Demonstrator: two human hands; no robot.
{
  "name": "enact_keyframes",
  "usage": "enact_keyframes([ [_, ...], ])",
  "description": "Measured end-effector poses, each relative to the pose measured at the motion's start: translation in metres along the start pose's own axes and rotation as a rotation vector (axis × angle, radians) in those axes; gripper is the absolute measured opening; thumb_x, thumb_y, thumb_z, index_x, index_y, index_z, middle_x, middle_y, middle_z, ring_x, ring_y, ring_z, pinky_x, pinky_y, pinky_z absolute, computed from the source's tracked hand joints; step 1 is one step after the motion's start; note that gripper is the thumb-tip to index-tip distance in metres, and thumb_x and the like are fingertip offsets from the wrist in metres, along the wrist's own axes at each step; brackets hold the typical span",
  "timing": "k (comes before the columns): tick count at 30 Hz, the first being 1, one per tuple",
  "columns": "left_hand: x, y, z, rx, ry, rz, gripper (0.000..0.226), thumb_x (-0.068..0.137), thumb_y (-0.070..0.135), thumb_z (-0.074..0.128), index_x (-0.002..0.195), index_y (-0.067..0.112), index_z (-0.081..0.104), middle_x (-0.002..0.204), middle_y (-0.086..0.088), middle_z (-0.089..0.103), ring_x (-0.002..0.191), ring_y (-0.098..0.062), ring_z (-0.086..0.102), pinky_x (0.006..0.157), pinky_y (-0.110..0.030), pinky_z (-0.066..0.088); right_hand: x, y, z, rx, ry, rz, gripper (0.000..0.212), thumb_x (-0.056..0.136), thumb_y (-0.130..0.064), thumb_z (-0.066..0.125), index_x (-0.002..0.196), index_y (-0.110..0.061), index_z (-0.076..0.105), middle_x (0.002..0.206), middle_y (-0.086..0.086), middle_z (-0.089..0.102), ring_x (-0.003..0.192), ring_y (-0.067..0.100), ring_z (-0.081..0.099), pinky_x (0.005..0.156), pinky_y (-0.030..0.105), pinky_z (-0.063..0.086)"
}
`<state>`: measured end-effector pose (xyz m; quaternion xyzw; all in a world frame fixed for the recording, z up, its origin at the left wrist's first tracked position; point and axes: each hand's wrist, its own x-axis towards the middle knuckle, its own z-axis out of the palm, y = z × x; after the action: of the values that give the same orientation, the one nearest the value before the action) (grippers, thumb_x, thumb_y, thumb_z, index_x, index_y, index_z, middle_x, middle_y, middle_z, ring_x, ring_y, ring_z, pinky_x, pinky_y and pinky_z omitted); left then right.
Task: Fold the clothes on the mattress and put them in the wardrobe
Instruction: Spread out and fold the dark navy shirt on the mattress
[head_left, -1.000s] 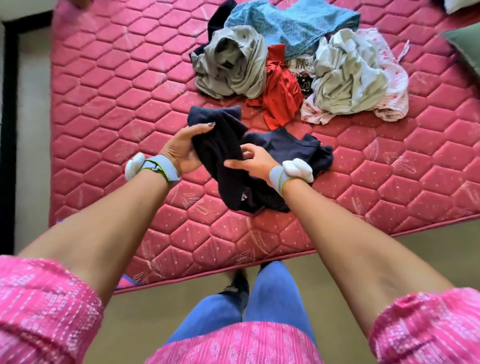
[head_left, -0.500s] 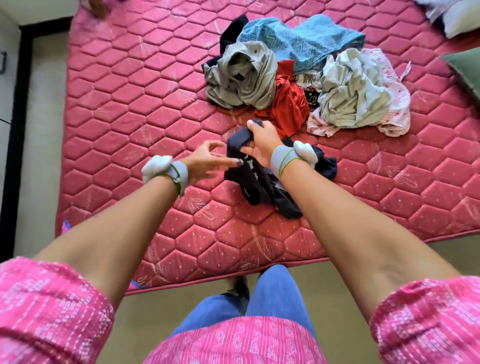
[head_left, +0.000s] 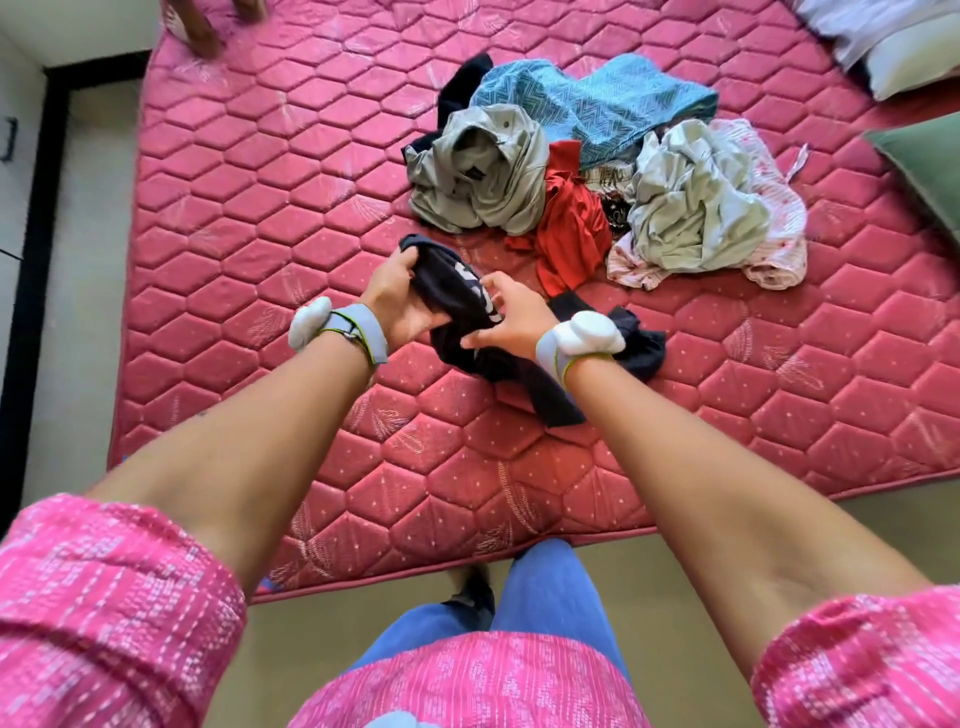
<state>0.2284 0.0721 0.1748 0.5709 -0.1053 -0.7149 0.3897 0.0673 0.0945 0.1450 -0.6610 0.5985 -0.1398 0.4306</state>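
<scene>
Left hand: the left hand (head_left: 397, 296) has its fingers curled over the far-left end of the crumpled dark navy cloth garment with white lettering (head_left: 467, 306) and grips it there, raised off the quilted pink mattress (head_left: 249, 218).
Garment: bunched between both hands near the mattress's front half; its free bulk trails right and toward the person, lying on the mattress under the right wrist.
Long axis: roughly from far-left, at the left hand's grip, down to near-right, so the spread, as I judge it, has to open rightward.
Right hand: the right hand (head_left: 511, 319) rests on the garment's middle, fingers loosely bent, fingertips pinching the fabric by the lettering; how firm that pinch is I cannot tell.
Nearer hand: the right one sits closer to the loose trailing part.
Pile: grey, red, teal and pale crumpled clothes (head_left: 597, 182) lie further back and right, just apart from the garment.
</scene>
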Motion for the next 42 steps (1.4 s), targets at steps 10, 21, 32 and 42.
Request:
enact_keyframes([
  [10,-0.016,0.026,-0.004,-0.017,-0.045,0.038,0.026,0.083,0.036,0.070,0.099,0.016,0.061,0.089,-0.001,0.058,0.078,-0.012,0.056,0.071,-0.021,0.051,0.030,-0.033,-0.016,0.500,0.294,0.069,0.018,0.081,-0.031,0.065,0.086,-0.015,0.072,0.084,0.004,0.071,0.082,0.015,0.061,0.087,0.042,0.050],
  [21,-0.033,0.030,-0.026,1.193,-0.352,0.159,0.052,0.071,0.041,0.082,0.104,0.005,0.066,0.085,-0.002,0.057,0.082,-0.015,0.047,0.071,-0.024,0.035,0.036,-0.087,-0.047,0.728,0.226,-0.081,0.019,0.094,-0.008,0.056,0.079,-0.020,0.057,0.078,-0.002,0.057,0.074,0.007,0.051,0.073,0.022,0.041],
  [32,-0.043,0.055,-0.035,0.649,-0.205,0.226,0.022,0.099,0.023,0.047,0.078,0.021,0.051,0.068,0.014,0.058,0.059,0.000,0.052,0.060,-0.018,0.042,0.017,-0.104,-0.093,0.157,0.286,-0.044,0.024,0.083,-0.038,0.069,0.079,-0.018,0.057,0.069,-0.004,0.051,0.063,0.008,0.046,0.065,0.028,0.036],
  [42,-0.063,0.085,-0.019,0.735,-0.175,0.719,0.019,0.100,0.011,0.045,0.085,0.022,0.048,0.054,0.019,0.058,0.049,0.007,0.045,0.050,-0.010,0.033,-0.004,-0.110,-0.104,-0.343,0.547,0.095,0.046,0.077,0.000,0.049,0.119,-0.021,0.049,0.122,0.012,0.046,0.109,0.035,0.052,0.087,0.037,0.041],
])
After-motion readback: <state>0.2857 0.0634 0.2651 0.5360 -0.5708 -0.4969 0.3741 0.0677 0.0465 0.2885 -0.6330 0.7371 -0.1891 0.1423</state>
